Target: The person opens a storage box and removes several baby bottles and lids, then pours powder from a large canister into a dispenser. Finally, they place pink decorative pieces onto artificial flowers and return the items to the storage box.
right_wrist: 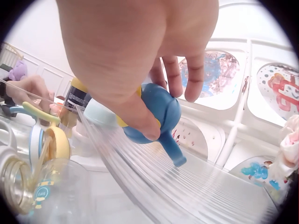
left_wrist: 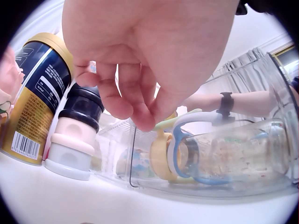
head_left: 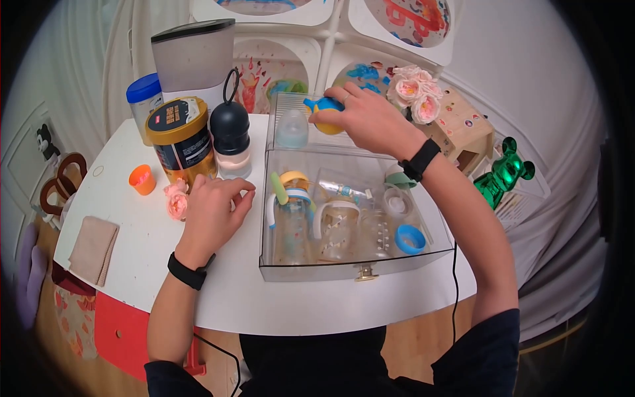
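Note:
My right hand (head_left: 378,121) grips a round blue-and-yellow piece with a short blue spout (right_wrist: 161,114), thumb on one side, above the ribbed clear lid (right_wrist: 163,186) of a storage box. A pale translucent bottle cap (head_left: 292,128) stands left of that piece. The box (head_left: 311,271) lies open below, holding a bottle with blue-and-white handles (head_left: 291,228), a white-handled bottle (head_left: 338,231), a blue ring (head_left: 410,239) and a yellow ring (head_left: 294,177). My left hand (head_left: 215,210) hovers left of the box with loosely bent fingers, holding nothing, near pink flowers (head_left: 176,200).
At the back left stand a gold-and-navy can (head_left: 178,142), a dark stacked container with a loop (head_left: 230,129), a blue-lidded jar (head_left: 144,99) and a tall grey bin (head_left: 192,59). An orange cup (head_left: 141,180) and beige cloth (head_left: 94,250) lie left. A green bear figure (head_left: 504,173) stands right.

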A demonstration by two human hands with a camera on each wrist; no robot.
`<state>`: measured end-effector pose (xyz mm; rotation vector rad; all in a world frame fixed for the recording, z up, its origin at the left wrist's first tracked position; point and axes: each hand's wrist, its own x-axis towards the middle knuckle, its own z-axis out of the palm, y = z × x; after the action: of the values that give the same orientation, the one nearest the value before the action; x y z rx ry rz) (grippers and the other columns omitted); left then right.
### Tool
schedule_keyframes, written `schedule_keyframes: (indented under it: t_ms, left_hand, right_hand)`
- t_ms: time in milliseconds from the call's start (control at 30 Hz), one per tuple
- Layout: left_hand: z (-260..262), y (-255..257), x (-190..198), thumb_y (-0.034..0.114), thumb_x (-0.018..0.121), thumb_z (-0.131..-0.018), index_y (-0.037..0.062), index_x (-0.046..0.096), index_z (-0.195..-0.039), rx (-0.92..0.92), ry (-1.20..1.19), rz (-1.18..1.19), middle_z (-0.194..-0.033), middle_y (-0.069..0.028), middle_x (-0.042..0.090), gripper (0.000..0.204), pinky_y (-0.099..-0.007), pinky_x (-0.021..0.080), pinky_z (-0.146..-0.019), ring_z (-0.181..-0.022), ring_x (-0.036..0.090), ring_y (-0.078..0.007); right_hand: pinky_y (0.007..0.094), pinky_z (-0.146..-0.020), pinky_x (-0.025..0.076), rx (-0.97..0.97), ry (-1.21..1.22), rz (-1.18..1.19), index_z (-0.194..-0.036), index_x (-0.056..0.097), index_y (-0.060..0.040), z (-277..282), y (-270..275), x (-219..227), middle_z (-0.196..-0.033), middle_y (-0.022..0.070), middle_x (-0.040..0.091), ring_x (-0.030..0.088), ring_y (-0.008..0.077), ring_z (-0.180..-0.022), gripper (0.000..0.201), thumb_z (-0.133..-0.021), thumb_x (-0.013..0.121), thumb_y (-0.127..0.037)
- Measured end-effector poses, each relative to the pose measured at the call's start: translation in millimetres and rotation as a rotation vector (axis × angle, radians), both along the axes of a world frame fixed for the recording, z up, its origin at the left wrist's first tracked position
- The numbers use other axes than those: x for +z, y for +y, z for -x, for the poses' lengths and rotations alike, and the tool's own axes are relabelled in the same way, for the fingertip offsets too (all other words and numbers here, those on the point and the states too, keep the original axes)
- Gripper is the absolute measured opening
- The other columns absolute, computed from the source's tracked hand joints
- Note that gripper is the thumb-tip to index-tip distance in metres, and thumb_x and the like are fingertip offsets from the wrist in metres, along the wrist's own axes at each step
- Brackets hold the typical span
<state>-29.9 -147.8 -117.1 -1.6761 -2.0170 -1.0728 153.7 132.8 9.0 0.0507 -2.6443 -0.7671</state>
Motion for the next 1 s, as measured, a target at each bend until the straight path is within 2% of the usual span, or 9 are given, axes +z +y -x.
schedule_keyframes:
  t_ms: [167, 267, 367, 467, 567, 667, 867, 1000]
  left_hand:
    - [-2, 0, 1, 0.016, 0.081, -0.095, 0.0116, 0.084, -0.096, 0.011, 0.007, 0.001, -0.068, -0.0023, 0.071, 0.005, -0.0363, 0.038, -0.079, -0.063, 0.059, -0.0175]
    - [-2, 1, -1, 0.016, 0.081, -0.096, 0.0117, 0.084, -0.096, 0.013, 0.011, 0.021, -0.069, -0.0023, 0.071, 0.006, -0.0362, 0.039, -0.078, -0.064, 0.060, -0.0176]
    - [-3, 1, -2, 0.016, 0.081, -0.095, 0.0116, 0.084, -0.097, 0.012, 0.019, 0.021, -0.069, -0.0025, 0.072, 0.006, -0.0359, 0.039, -0.078, -0.064, 0.060, -0.0178]
    - [-4, 1, -2, 0.016, 0.081, -0.095, 0.0113, 0.084, -0.097, 0.013, 0.030, 0.030, -0.070, -0.0027, 0.072, 0.006, -0.0360, 0.040, -0.078, -0.064, 0.061, -0.0179]
    - [-5, 0, 0, 0.016, 0.080, -0.095, 0.0110, 0.084, -0.097, 0.010, 0.021, 0.031, -0.070, -0.0028, 0.072, 0.007, -0.0360, 0.040, -0.078, -0.064, 0.061, -0.0180]
    - [-5, 1, 0, 0.016, 0.081, -0.095, 0.0110, 0.084, -0.097, 0.004, 0.018, 0.042, -0.069, -0.0027, 0.072, 0.007, -0.0360, 0.040, -0.078, -0.064, 0.061, -0.0178]
    - [-5, 1, 0, 0.017, 0.081, -0.095, 0.0111, 0.084, -0.097, 0.018, 0.027, 0.057, -0.069, -0.0025, 0.072, 0.007, -0.0359, 0.040, -0.079, -0.063, 0.062, -0.0177]
    - [-5, 1, 0, 0.016, 0.081, -0.094, 0.0111, 0.084, -0.097, 0.011, 0.017, 0.039, -0.068, -0.0023, 0.071, 0.007, -0.0359, 0.040, -0.079, -0.063, 0.062, -0.0177]
  right_hand:
    - [0.0419, -0.095, 0.060, 0.040, 0.010, -0.041, -0.134, 0.072, -0.0297, -8, -5, -7, -0.139, 0.0112, 0.068, 0.065, 0.0301, -0.126, 0.054, -0.090, 0.073, 0.002]
    - [0.0424, -0.095, 0.061, 0.061, 0.036, -0.019, -0.136, 0.067, -0.0256, -7, -9, -9, -0.140, 0.0119, 0.067, 0.065, 0.0317, -0.126, 0.053, -0.091, 0.072, 0.003]
    - [0.0436, -0.095, 0.062, 0.076, 0.050, 0.153, -0.139, 0.061, -0.0172, -8, -14, -6, -0.139, 0.0141, 0.067, 0.064, 0.0350, -0.125, 0.054, -0.090, 0.069, 0.006]
    - [0.0449, -0.097, 0.061, 0.096, 0.062, 0.200, -0.142, 0.057, -0.0096, -12, -18, -7, -0.138, 0.0159, 0.066, 0.062, 0.0376, -0.125, 0.057, -0.089, 0.065, 0.009]
    - [0.0457, -0.099, 0.059, 0.147, 0.093, 0.179, -0.142, 0.057, -0.0071, -16, -21, -9, -0.136, 0.0160, 0.066, 0.062, 0.0380, -0.125, 0.056, -0.088, 0.064, 0.009]
    - [0.0466, -0.101, 0.058, 0.142, 0.090, 0.214, -0.142, 0.057, -0.0085, -19, -28, -8, -0.135, 0.0158, 0.066, 0.062, 0.0381, -0.125, 0.057, -0.088, 0.065, 0.008]
    - [0.0453, -0.091, 0.057, 0.164, 0.150, 0.127, -0.136, 0.061, -0.0105, -23, -43, -5, -0.126, 0.0131, 0.068, 0.064, 0.0362, -0.118, 0.052, -0.086, 0.070, 0.002]
    - [0.0461, -0.085, 0.057, 0.216, 0.124, 0.252, -0.123, 0.064, -0.0090, -19, -70, -5, -0.108, 0.0128, 0.072, 0.068, 0.0365, -0.105, 0.036, -0.088, 0.073, -0.007]
